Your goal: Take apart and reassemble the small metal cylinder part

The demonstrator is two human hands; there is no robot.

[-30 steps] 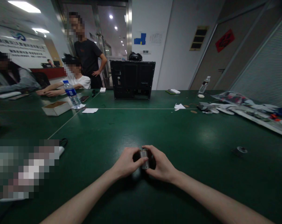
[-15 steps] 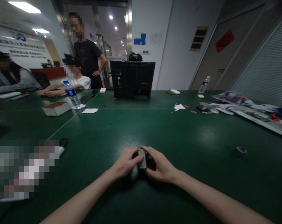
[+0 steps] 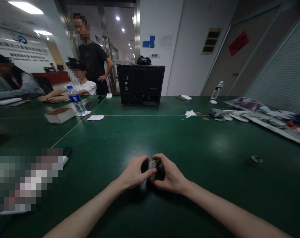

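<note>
Both my hands are closed around a small silver metal cylinder just above the green table, near the middle of the view. My left hand grips it from the left, its thumb lying across the front. From the right, my right hand holds it with the index finger near the top end and the thumb low down. The cylinder stands nearly upright; parts of it are hidden behind my fingers. A short dark cylindrical piece with a shiny rim lies on the table, well to the right of my right hand.
A black monitor stands at the back. On the left are a water bottle, an open cardboard box and a pixelated flat object. Bags and parts pile up at right. Several people are at the left and back.
The metal cylinder has been turned in my fingers and shows a different side. My left thumb has moved slightly right across it, and my right fingers have shifted a little.
</note>
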